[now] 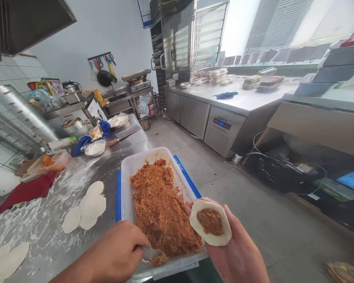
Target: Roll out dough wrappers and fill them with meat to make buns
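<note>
My left hand [119, 249] is closed round the handle of a metal filling spatula [149, 253]. Its tip carries a small lump of filling and rests low in a white plastic tub [129, 163]. A large heap of reddish-brown minced filling [156, 200] fills most of that tub. To the right of the tub, my right hand [236, 251] lies palm up, cupped around a round dough wrapper [196, 224]. A flat patch of the same filling sits in the wrapper's middle. Several flat dough rounds [88, 208] overlap on the floured worktop [53, 228] at the left.
More dough rounds [14, 259] lie at the lower left, near a red cloth [29, 192]. Farther back are a bowl of white flour [95, 148], a cleaver [125, 134] and a plastic box [51, 163]. A steel refrigerated counter [224, 129] stands across the floor.
</note>
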`<state>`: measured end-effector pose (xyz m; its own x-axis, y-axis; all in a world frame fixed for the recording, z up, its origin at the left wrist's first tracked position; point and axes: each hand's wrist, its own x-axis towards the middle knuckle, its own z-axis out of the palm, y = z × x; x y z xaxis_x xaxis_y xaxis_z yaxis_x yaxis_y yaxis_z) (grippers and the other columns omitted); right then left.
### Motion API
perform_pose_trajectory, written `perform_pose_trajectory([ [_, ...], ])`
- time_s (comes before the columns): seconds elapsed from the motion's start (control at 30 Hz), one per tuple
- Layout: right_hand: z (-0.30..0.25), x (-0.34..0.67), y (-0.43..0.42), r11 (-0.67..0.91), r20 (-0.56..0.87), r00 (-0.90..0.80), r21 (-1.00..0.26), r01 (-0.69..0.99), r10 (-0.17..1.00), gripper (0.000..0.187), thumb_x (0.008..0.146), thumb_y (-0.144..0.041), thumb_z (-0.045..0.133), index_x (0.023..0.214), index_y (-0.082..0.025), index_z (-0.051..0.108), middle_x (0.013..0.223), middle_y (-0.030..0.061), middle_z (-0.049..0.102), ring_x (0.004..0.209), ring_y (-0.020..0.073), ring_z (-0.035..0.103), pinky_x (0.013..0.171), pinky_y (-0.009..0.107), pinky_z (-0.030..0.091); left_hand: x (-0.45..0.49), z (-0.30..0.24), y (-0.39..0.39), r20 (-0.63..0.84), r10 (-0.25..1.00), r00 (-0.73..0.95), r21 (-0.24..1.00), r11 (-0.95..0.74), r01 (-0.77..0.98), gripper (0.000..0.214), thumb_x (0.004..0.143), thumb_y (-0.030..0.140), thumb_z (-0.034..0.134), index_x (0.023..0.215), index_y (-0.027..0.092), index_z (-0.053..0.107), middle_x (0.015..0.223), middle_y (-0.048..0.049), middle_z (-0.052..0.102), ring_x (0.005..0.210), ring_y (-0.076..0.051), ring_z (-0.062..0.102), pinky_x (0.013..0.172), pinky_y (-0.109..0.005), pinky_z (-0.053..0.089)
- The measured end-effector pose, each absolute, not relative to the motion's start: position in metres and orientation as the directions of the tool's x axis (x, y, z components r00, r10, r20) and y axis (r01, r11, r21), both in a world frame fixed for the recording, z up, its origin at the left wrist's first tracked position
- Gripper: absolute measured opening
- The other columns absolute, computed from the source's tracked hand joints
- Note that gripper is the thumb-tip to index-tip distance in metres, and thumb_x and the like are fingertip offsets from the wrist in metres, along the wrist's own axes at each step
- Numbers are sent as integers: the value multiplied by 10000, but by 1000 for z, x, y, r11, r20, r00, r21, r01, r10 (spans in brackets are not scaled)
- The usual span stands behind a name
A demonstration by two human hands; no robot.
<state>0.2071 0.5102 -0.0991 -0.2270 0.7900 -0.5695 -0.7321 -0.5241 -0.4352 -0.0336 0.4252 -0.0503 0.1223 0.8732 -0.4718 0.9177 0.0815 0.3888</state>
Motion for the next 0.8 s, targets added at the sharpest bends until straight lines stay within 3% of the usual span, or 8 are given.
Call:
perform_pose_trajectory([
  [0.1, -94, 204, 513, -539, -604, -244, -370, -757, 758, 332, 823, -476, 760, 1001, -200, 812, 1015, 91, 831, 1092, 327, 746, 1011, 466, 606, -48, -51, 425, -556, 825, 103, 673, 375, 638, 284, 853, 238, 553, 998, 289, 792, 809, 37, 736, 746, -120, 631, 672, -227, 432],
  [0.23, -91, 190, 510, -585, -572, -332, -339, -737, 750, 318, 836, -461, 762, 967, -176, 813, 940, 71, 831, 960, 293, 773, 919, 416, 647, -52, -68, 420, -588, 809, -11, 771, 564, 294, 443, 885, 440, 608, 1249, 196, 674, 811, 13, 681, 602, -85, 461, 597, -237, 371],
  [0.3, -91, 184, 507, -597, -542, -374, -323, -734, 753, 347, 841, -472, 764, 984, -160, 814, 946, 78, 830, 960, 292, 774, 896, 401, 657, -47, -73, 420, -526, 847, -81, 792, 522, 317, 515, 923, 525, 564, 1308, 190, 635, 851, -8, 687, 625, -104, 495, 626, -257, 415],
  [0.37, -90, 181, 506, -589, -548, -370, -302, -749, 750, 318, 841, -428, 759, 984, -151, 818, 955, 94, 830, 1007, 308, 769, 898, 405, 662, -41, -73, 424, -359, 914, -189, 781, 405, 476, 488, 985, 550, 486, 1326, 237, 638, 966, -32, 722, 781, -153, 615, 761, -290, 498],
  [0.47, -84, 186, 509, -539, -592, -291, -297, -788, 752, 235, 878, -356, 686, 934, -173, 823, 931, 91, 833, 1039, 308, 767, 908, 417, 667, -38, -75, 436, -67, 970, -234, 601, 227, 767, 423, 1065, 411, 352, 1370, 310, 628, 1228, -48, 711, 1116, -199, 661, 1009, -327, 498],
  [0.53, -81, 191, 514, -514, -607, -260, -290, -807, 751, 292, 930, -383, 615, 909, -179, 823, 933, 96, 833, 1049, 304, 766, 931, 429, 662, -40, -79, 445, -22, 984, -178, 349, 174, 921, 489, 1047, 212, 296, 1412, 320, 604, 1229, -53, 692, 1113, -205, 671, 971, -335, 518],
  [0.63, -80, 196, 516, -510, -593, -257, -310, -802, 764, 330, 947, -421, 603, 912, -178, 822, 958, 100, 832, 1073, 305, 761, 972, 433, 646, -41, -87, 458, -114, 989, -98, 1, 98, 995, 585, 961, 48, 312, 1383, 314, 618, 1110, -55, 665, 1020, -206, 678, 844, -319, 528],
  [0.8, -90, 194, 509, -530, -502, -313, -377, -760, 806, 335, 833, -487, 756, 951, -180, 818, 984, 93, 832, 1119, 333, 742, 1026, 470, 611, -29, -79, 464, -353, 935, -16, -73, -10, 997, 399, 903, 71, 437, 1122, 282, 695, 1058, -49, 668, 973, -217, 702, 781, -322, 517],
])
